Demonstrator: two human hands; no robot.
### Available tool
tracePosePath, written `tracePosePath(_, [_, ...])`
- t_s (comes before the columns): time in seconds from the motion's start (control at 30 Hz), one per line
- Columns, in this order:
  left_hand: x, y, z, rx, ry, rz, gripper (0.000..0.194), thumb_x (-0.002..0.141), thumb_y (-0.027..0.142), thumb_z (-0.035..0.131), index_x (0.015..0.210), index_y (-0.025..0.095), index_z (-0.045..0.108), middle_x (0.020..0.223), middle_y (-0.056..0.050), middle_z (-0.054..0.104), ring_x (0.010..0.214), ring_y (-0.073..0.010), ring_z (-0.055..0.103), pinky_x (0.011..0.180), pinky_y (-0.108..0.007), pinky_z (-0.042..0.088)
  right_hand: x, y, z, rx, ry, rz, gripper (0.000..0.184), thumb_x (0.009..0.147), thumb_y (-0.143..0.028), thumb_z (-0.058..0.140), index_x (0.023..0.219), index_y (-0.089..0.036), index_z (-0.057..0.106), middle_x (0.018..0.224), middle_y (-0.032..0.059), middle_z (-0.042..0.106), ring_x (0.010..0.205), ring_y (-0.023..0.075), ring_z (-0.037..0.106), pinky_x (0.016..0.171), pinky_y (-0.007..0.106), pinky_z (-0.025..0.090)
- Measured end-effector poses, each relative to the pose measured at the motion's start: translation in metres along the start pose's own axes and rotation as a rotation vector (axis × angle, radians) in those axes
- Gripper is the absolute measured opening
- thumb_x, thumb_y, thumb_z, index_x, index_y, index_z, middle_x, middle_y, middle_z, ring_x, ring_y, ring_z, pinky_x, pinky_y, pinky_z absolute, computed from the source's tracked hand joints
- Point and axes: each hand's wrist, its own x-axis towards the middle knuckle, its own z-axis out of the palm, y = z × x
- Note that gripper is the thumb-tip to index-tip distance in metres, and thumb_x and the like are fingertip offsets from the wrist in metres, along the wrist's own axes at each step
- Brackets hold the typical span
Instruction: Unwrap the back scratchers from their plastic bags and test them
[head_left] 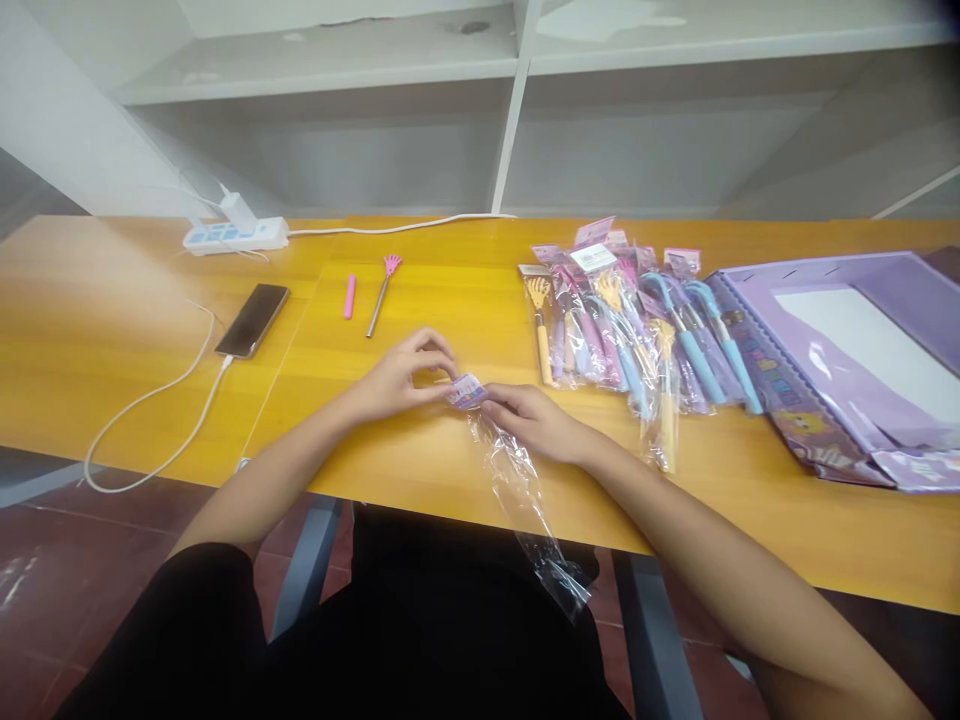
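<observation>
Between both hands is a small printed header card (466, 391) at the top of a clear plastic bag (517, 480). The bag looks flat and hangs over the table's front edge. My left hand (416, 375) pinches the card's left side with thumb and fingers. On the other side my right hand (529, 415) grips the card and the bag's top. Beyond my left hand lie a back scratcher (381, 290) with a pink hand-shaped head and metal rod, and a separate pink handle sleeve (350, 297).
Several bagged back scratchers (600, 330) are heaped to the right. Beside them stands an open purple display box (840, 400). At left, a phone (253, 320) is joined to a white cable (157, 400), with a power strip (236, 235) behind. White shelving (517, 100) rises behind the table.
</observation>
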Motion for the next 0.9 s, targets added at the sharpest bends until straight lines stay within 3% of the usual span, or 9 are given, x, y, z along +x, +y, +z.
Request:
tracePosePath(0.2, [-0.001, -0.003, 0.003, -0.069, -0.079, -0.037, 0.016, 0.100, 0.038, 0.073, 0.102, 0.025, 0.081, 0.122, -0.010, 0.062, 0.120, -0.0227, 0.063, 0.110, -0.046, 0.051, 0.000, -0.004, 0.000, -0.035, -0.010, 0.005, 0.033, 0.110, -0.037, 0.047, 0.119, -0.021, 0.074, 0.098, 0.0036, 0.077, 0.082, 0.0193, 0.066, 0.076, 0.031, 0.050])
tracePosePath(0.3, [-0.001, -0.005, 0.003, -0.050, -0.044, -0.048, 0.017, 0.098, 0.040, 0.074, 0.099, 0.024, 0.081, 0.116, -0.009, 0.063, 0.114, -0.0221, 0.063, 0.107, -0.045, 0.052, -0.001, -0.005, 0.001, -0.052, -0.007, 0.005, 0.034, 0.110, -0.037, 0.047, 0.122, -0.021, 0.075, 0.101, 0.0040, 0.079, 0.083, 0.0196, 0.069, 0.077, 0.032, 0.052])
tracePosePath(0.43, [0.002, -0.010, -0.007, -0.023, 0.031, -0.109, 0.020, 0.097, 0.042, 0.075, 0.095, 0.022, 0.079, 0.110, -0.007, 0.062, 0.107, -0.0211, 0.064, 0.105, -0.042, 0.053, -0.002, -0.003, 0.001, -0.056, 0.020, 0.006, 0.033, 0.110, -0.033, 0.048, 0.126, -0.024, 0.075, 0.118, 0.0056, 0.081, 0.101, 0.0219, 0.074, 0.092, 0.036, 0.056])
tracePosePath(0.53, [0.003, -0.017, -0.022, 0.036, 0.123, -0.191, 0.024, 0.098, 0.044, 0.071, 0.095, 0.021, 0.077, 0.108, -0.006, 0.064, 0.104, -0.0202, 0.065, 0.101, -0.039, 0.054, -0.003, -0.001, 0.000, -0.066, 0.025, 0.042, 0.032, 0.110, -0.033, 0.049, 0.125, -0.024, 0.075, 0.124, 0.0069, 0.080, 0.107, 0.0236, 0.074, 0.096, 0.039, 0.056])
tracePosePath(0.73, [-0.002, -0.045, -0.060, 0.246, 0.463, -0.421, 0.015, 0.097, 0.033, 0.064, 0.100, 0.021, 0.072, 0.093, -0.004, 0.071, 0.079, -0.0170, 0.060, 0.081, -0.034, 0.052, -0.003, 0.000, -0.001, -0.082, 0.018, 0.067, 0.033, 0.111, -0.036, 0.048, 0.128, -0.024, 0.074, 0.118, 0.0077, 0.080, 0.098, 0.0234, 0.074, 0.089, 0.040, 0.058])
tracePosePath(0.9, [-0.011, -0.077, -0.083, 0.486, 0.549, -0.513, 0.020, 0.096, 0.030, 0.064, 0.107, 0.021, 0.078, 0.096, -0.007, 0.066, 0.086, -0.0205, 0.062, 0.092, -0.039, 0.052, -0.003, -0.002, -0.002, -0.085, 0.007, 0.073, 0.033, 0.110, -0.036, 0.049, 0.127, -0.025, 0.075, 0.118, 0.0079, 0.080, 0.098, 0.0244, 0.074, 0.086, 0.041, 0.058])
